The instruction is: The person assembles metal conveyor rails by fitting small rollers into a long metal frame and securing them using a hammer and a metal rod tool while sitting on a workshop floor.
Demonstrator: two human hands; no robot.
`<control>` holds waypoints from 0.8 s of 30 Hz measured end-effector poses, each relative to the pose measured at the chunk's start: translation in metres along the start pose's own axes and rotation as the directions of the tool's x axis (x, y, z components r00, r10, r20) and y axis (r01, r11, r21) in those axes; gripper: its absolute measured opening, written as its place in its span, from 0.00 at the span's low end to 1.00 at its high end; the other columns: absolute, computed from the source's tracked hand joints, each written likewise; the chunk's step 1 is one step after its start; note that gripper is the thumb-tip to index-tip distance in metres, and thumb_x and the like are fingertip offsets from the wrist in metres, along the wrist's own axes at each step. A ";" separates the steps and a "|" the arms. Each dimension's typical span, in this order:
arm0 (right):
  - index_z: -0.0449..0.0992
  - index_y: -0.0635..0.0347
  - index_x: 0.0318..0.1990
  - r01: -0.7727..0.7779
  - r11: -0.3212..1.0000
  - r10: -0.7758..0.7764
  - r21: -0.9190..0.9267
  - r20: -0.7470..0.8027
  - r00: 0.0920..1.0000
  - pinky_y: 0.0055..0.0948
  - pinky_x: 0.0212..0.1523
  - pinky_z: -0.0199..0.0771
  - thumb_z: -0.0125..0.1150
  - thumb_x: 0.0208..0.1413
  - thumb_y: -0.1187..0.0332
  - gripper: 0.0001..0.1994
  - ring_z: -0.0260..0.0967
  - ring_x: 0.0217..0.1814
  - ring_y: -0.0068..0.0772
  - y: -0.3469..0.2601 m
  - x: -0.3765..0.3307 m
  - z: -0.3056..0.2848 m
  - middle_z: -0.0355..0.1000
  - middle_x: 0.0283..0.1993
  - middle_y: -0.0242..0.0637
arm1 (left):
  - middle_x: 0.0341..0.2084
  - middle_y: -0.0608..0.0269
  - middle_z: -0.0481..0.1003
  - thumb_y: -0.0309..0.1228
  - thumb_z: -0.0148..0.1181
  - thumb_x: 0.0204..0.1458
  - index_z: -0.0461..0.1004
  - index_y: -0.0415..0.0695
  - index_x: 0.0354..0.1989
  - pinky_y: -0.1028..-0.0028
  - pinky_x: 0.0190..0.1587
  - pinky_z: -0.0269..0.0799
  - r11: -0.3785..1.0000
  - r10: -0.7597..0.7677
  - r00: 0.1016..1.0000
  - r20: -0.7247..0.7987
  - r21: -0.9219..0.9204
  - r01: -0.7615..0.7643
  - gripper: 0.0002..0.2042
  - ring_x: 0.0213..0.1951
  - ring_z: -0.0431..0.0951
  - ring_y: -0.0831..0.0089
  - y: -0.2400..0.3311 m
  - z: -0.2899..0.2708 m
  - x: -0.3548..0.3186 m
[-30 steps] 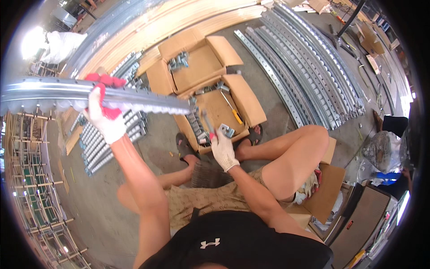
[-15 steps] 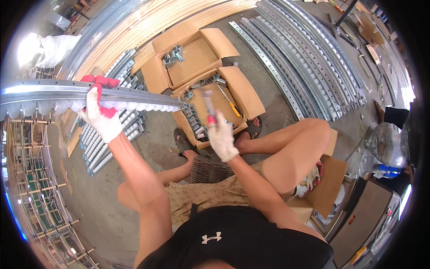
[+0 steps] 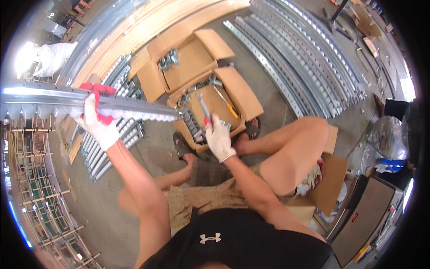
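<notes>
My left hand (image 3: 96,119), in a white glove with red fingertips, grips a long grey metal rail (image 3: 85,104) that runs level from the left edge to its end above an open cardboard box (image 3: 242,96). My right hand (image 3: 218,136), also gloved, holds a metal wrench (image 3: 204,107) upright over that box, its head close to the rail's end. Inside the box lie metal fittings and a yellow-handled tool (image 3: 224,104). I sit on the floor with my knees bent.
A second open cardboard box (image 3: 190,56) with metal parts lies behind the first. Long perforated metal rails (image 3: 304,58) cover the floor at the right, more roller rails (image 3: 107,143) at the left. Racks (image 3: 36,179) stand at the left edge, a dark cabinet (image 3: 367,210) at the right.
My right hand has lifted a wrench from the box and raised it toward the rail's end. The left hand keeps holding the rail in about the same place.
</notes>
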State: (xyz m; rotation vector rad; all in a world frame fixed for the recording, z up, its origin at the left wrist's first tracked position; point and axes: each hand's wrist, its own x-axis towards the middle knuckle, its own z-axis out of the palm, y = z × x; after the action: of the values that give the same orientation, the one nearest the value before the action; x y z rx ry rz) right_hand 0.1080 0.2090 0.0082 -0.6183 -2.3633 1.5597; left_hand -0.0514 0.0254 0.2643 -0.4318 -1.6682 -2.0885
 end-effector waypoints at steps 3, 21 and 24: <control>0.69 0.58 0.62 -0.078 0.993 0.075 0.085 0.038 0.996 0.58 0.36 0.73 0.55 0.68 0.63 0.19 0.77 0.38 0.65 -0.024 -0.005 -0.014 0.77 0.31 0.60 | 0.30 0.47 0.79 0.21 0.59 0.51 0.74 0.32 0.49 0.53 0.36 0.83 1.000 0.009 1.000 -0.015 -0.015 -0.009 0.16 0.27 0.81 0.54 -0.003 0.002 0.002; 0.72 0.60 0.58 -0.134 0.991 0.133 -0.004 0.197 0.971 0.59 0.41 0.73 0.52 0.69 0.60 0.17 0.76 0.41 0.68 0.004 -0.016 0.000 0.77 0.35 0.61 | 0.33 0.48 0.80 0.23 0.61 0.52 0.74 0.34 0.50 0.50 0.41 0.82 0.999 -0.043 0.998 0.037 -0.017 0.044 0.16 0.31 0.82 0.53 -0.009 0.010 -0.002; 0.72 0.60 0.51 -0.135 0.989 0.145 -0.056 0.232 0.962 0.60 0.43 0.72 0.52 0.69 0.60 0.14 0.74 0.43 0.71 0.041 -0.009 0.023 0.76 0.36 0.64 | 0.32 0.48 0.80 0.24 0.64 0.51 0.74 0.34 0.51 0.51 0.40 0.82 0.999 -0.020 0.993 0.113 -0.043 0.025 0.18 0.31 0.82 0.52 -0.023 0.001 0.006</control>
State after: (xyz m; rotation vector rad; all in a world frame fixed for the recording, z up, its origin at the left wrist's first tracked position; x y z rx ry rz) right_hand 0.1148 0.1995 -0.0382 -0.6548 -2.5783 1.7367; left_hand -0.0682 0.0293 0.2485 -0.5570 -1.6985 -2.1572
